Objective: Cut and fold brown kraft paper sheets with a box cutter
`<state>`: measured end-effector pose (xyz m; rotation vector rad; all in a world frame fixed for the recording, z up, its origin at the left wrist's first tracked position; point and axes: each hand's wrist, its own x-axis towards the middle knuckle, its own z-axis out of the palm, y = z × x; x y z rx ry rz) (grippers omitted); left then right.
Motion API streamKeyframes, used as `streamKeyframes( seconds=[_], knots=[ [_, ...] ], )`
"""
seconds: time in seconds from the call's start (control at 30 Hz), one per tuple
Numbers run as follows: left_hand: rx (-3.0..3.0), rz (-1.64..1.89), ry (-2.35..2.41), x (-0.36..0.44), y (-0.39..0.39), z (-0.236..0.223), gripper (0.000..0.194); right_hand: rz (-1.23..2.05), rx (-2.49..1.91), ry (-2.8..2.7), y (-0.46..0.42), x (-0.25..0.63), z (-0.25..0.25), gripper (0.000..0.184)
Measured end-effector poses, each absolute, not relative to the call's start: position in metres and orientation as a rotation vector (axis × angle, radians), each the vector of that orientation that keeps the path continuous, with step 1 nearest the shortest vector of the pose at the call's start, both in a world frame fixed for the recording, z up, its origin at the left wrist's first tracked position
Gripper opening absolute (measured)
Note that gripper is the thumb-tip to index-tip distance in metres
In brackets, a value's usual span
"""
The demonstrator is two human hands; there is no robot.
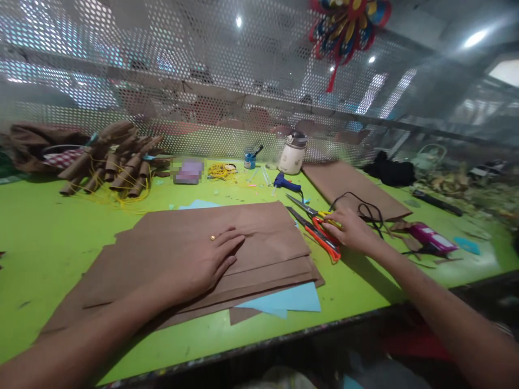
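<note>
My left hand lies flat on a stack of brown paper sheets, fingers stretched out. Blue paper sticks out from under the stack at its front right. To the right of the stack, my right hand has its fingers closed at the handles of yellow-handled scissors. Orange-handled scissors lie beside and partly under them, blades pointing toward the back left. The fingertips of my right hand partly hide both sets of handles.
Rolled brown paper tubes with yellow strings lie at the back left. A blue glue gun, a white bottle and a small blue pot stand or lie at the back. Folded brown paper and a purple packet are on the right.
</note>
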<state>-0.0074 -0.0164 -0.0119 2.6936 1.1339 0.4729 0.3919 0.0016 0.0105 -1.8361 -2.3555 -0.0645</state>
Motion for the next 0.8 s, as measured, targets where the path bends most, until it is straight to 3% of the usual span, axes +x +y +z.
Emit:
streamKeyframes(
  seconds=[0.37, 0.6, 0.8],
  knots=[
    [2.690, 0.453, 1.142, -0.009, -0.017, -0.011, 0.046, -0.037, -2.078, -2.233, 0.011, 0.400, -0.001, 0.045],
    [2.687, 0.498, 1.152, -0.010, -0.018, -0.010, 0.045, 0.037, -2.092, -2.112, 0.018, 0.401, -0.006, 0.067],
    [2.671, 0.506, 1.108, -0.012, -0.017, -0.009, 0.044, 0.043, -2.054, -2.094, 0.021, 0.407, -0.007, 0.058]
  ],
)
